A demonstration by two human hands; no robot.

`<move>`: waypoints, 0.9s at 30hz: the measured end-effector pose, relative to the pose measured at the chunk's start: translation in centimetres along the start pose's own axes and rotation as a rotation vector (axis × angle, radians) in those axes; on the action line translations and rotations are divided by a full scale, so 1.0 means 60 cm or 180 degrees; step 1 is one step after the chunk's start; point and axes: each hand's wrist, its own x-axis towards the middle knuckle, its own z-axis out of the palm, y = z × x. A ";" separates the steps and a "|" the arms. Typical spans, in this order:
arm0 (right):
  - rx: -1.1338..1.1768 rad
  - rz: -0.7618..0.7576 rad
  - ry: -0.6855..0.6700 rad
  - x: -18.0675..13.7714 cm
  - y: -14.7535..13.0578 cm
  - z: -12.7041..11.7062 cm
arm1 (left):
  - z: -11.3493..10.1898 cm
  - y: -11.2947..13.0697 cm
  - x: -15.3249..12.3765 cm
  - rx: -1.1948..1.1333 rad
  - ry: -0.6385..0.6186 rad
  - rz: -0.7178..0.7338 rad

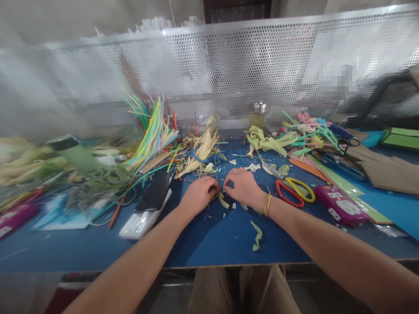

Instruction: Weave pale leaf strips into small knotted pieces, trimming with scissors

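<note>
My left hand [198, 193] and my right hand [243, 187] rest close together on the blue table [209, 240], fingers curled inward. Between their fingertips lies a small pale yellow-green leaf strip [223, 202], and both hands pinch at it. A gold bracelet [267, 204] circles my right wrist. More leaf scraps [257, 235] lie on the table in front of my hands. Scissors with red and yellow handles [294, 191] lie just to the right of my right hand.
A black phone [154, 192] lies on a white case to the left. Coloured straws [150, 131] and dried leaves [199, 150] pile up behind. A purple box [340, 205], a glass jar [258, 114] and a perforated metal screen [248, 61] stand beyond.
</note>
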 end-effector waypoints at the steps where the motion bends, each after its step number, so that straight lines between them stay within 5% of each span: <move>1: -0.0047 -0.0005 -0.0015 -0.002 0.000 -0.004 | 0.000 -0.001 0.000 -0.0001 -0.0009 -0.0013; 14: -0.0834 -0.0295 -0.0661 -0.028 -0.020 -0.026 | -0.008 -0.013 0.001 0.0110 -0.0172 -0.0072; 27: -0.0901 -0.1019 -0.0606 -0.036 -0.023 -0.034 | -0.008 -0.011 -0.001 0.0489 -0.0130 -0.0389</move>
